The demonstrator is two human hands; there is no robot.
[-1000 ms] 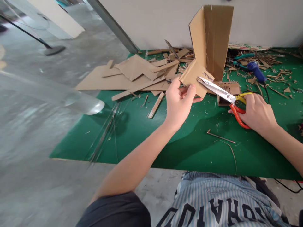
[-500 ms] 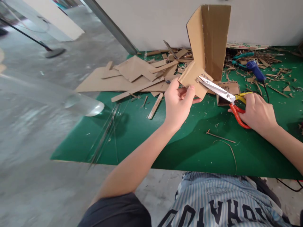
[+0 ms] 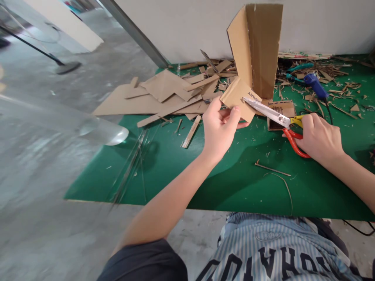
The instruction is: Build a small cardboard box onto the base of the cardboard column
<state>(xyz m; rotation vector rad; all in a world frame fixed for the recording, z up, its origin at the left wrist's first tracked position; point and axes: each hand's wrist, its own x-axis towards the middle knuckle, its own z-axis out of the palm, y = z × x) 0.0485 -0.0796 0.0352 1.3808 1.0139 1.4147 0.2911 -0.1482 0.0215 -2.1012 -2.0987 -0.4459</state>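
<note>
1. L hand (image 3: 219, 130), mid-frame: grip pinched, thumb against fingers, on the lower flap of the folded cardboard piece (image 3: 254, 50). The piece stands tall in the upper centre of frame, lifted off the surface.
2. R hand (image 3: 319, 136), right of centre: grip closed through the red/yellow handles of the scissors (image 3: 275, 115). Blades point up-left, tip touching the flap's right edge by the printed letters.
3. Blades look nearly together, but the angle's poor, so I can't say if they bite the board or just lie on it.
4. For a clean cut, I'd judge:
   - open the blades wide and feed the board deep toward the pivot, since corrugated board resists at the tips;
   - pinch close to the cut line but with the thumb out of the blade path;
   - hold the flap taut and flat so the tall part doesn't sag and twist the line.
5. Surface is a green mat (image 3: 234, 183), w/ fine scraps all over it.
   - Flat cardboard offcuts (image 3: 158, 91) are heaped upper left of centre.
   - A blue glue gun (image 3: 315, 84) lies among slivers at upper right.
   - A thin strip (image 3: 272, 169) lies below the scissors.
6. Room:
   - The mat lies on a grey concrete floor (image 3: 43, 175) and runs up to a pale wall (image 3: 190, 27) at the top.
   - A metal bar (image 3: 134, 33) leans across the upper left.
   - A clear plastic sheet (image 3: 96, 128) curls in from the left edge, blurred.
</note>
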